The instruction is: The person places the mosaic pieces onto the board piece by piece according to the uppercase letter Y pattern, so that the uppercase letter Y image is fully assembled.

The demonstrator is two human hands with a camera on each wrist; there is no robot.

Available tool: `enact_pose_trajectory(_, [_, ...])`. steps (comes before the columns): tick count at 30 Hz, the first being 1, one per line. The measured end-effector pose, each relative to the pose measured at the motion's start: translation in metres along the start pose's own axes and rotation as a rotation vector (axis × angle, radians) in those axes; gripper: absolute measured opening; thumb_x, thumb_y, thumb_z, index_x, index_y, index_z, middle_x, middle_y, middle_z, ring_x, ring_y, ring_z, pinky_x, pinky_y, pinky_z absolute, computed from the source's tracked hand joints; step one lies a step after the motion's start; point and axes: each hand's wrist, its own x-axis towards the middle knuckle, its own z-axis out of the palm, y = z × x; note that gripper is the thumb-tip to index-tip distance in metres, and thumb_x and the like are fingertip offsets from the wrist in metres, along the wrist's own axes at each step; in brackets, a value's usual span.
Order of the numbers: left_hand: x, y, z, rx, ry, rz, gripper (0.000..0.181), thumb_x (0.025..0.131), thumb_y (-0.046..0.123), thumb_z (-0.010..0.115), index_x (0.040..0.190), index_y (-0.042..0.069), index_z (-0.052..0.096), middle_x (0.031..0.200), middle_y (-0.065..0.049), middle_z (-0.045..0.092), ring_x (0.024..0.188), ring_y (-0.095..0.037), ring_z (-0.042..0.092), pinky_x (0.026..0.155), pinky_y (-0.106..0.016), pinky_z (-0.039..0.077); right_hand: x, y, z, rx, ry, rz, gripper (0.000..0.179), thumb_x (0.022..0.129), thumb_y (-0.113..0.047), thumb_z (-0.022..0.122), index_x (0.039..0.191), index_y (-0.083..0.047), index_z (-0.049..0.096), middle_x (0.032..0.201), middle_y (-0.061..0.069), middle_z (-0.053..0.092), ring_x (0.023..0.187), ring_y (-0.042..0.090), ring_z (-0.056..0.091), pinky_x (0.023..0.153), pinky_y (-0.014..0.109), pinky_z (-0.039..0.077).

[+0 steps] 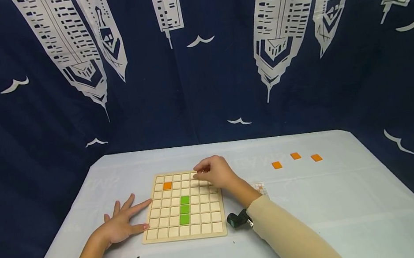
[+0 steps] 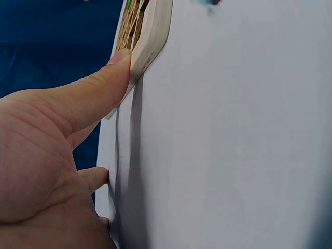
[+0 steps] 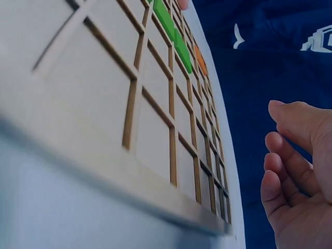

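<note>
A pale wooden grid board [image 1: 208, 231] lies on the table with square cells. One orange tile [image 1: 167, 185] sits in its upper left part, and three green tiles [image 1: 184, 209] form a column near its middle. My left hand [image 1: 118, 224] has its fingers spread at the board's left edge; its thumb [image 2: 106, 88] presses on the rim by the near corner. Above the board's far right part is my right hand [image 1: 215, 172], fingers bent, with a gap between thumb and fingertips. No tile shows in that hand [image 3: 301, 171] in the right wrist view.
Three loose orange tiles [image 1: 295, 156] lie on the white table at the far right. A small printed grid card [image 1: 259, 188] is partly hidden behind my right forearm. Wrist cameras are strapped to both arms. A dark blue patterned cloth [image 1: 186, 96] hangs behind the table.
</note>
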Motion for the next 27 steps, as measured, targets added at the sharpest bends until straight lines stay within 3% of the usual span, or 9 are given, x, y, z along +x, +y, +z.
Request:
enact_pose_trajectory(15, [-0.001,0.001,-0.001,0.002,-0.002,-0.013,0.085,0.081,0.050,0.080,0.155,0.026,0.046,0.168,-0.031,0.002,0.147,-0.066,-0.016,0.103,-0.088,-0.014,-0.029,0.016,-0.028,0.061,0.146,-0.028,0.015,0.084,-0.013,0.085,0.097,-0.007,0.082,0.086,0.004,0.077,0.072,0.010,0.060,0.065,0.022,0.050])
enact_pose_trajectory(27, [-0.001,0.002,0.000,0.009,0.003,-0.007,0.085,0.082,0.050,0.081,0.155,0.026,0.046,0.168,-0.031,0.002,0.147,-0.067,-0.016,0.103,-0.089,-0.013,-0.057,0.037,-0.058,0.070,0.229,0.010,0.018,0.085,-0.018,0.085,0.101,-0.010,0.082,0.091,0.001,0.077,0.079,0.015,0.064,0.069,0.022,0.053])
